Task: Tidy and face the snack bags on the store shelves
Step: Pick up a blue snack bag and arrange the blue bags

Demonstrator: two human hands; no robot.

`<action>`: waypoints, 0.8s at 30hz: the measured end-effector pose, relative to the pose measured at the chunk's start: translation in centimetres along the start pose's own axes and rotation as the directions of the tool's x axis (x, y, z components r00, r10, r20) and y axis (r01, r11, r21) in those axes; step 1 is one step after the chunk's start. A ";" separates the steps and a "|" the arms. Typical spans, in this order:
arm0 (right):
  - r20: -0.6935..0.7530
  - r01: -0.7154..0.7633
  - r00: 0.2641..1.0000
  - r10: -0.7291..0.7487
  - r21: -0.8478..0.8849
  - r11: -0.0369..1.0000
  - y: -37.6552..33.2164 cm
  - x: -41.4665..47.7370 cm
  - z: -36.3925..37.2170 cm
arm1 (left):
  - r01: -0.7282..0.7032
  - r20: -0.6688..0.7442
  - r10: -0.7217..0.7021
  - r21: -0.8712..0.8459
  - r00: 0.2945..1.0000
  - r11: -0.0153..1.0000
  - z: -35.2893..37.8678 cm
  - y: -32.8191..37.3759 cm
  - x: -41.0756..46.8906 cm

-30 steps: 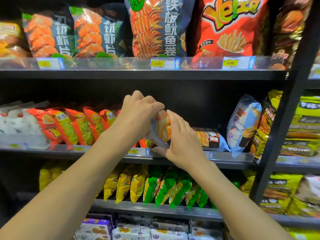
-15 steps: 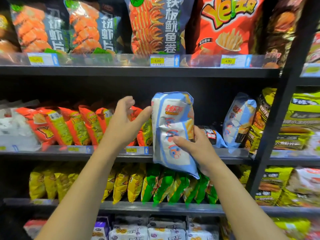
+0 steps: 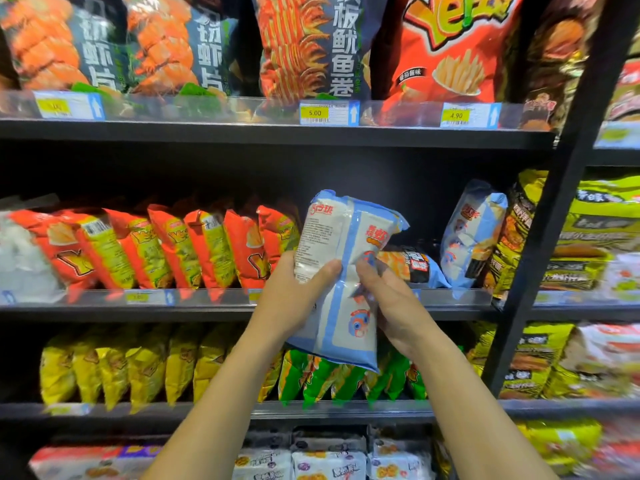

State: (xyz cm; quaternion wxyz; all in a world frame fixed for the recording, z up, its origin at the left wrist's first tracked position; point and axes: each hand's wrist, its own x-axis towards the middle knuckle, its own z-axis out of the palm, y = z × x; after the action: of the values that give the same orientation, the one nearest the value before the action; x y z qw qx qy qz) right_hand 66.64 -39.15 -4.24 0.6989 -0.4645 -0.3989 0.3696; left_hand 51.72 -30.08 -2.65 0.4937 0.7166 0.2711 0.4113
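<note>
Head view: snack bag (image 3: 348, 233) gripped between fingers (image 3: 369, 273).

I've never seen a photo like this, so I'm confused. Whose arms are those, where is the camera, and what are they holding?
There is no machine here, just a person working in a shop. The camera sits on the person's head and looks forward and down, so you see their two arms as if they were yours. The left hand and the right hand both grip one blue-and-white snack bag, held up in front of the middle shelf. On that shelf a row of orange bags leans at the left, and a second blue-and-white bag stands at the right. Below are yellow bags and green bags.
</note>
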 end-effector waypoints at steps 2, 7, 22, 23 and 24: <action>-0.036 0.053 0.998 -0.054 -0.039 0.998 0.2 0.3 0.7 | -0.018 -0.036 0.020 0.050 0.999 0.999 0.4 -0.1 -0.2; -0.087 0.097 0.991 -0.101 -0.041 0.994 0.6 0.4 1.0 | -0.010 0.016 0.008 0.137 1.000 0.991 -0.3 0.6 -0.7; -0.053 -0.104 0.992 0.113 0.162 0.981 2.1 1.8 1.3 | 0.287 0.171 -0.238 -0.380 0.956 0.879 -4.5 1.4 -0.5; -0.078 -0.076 0.994 0.082 0.080 0.994 2.0 2.0 2.0 | 0.250 0.165 -0.207 -0.321 0.964 0.913 -4.3 1.3 -0.5; -0.088 -0.052 0.995 0.049 -0.030 0.998 1.9 2.1 2.6 | 0.208 0.150 -0.174 -0.250 0.973 0.946 -4.0 1.0 -0.5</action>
State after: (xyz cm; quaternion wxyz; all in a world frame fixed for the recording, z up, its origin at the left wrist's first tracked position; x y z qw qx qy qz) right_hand 64.87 -35.83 -4.98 0.6985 -0.5014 -0.3621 0.3600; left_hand 48.05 -28.90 -1.22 0.6383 0.6393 0.2505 0.3480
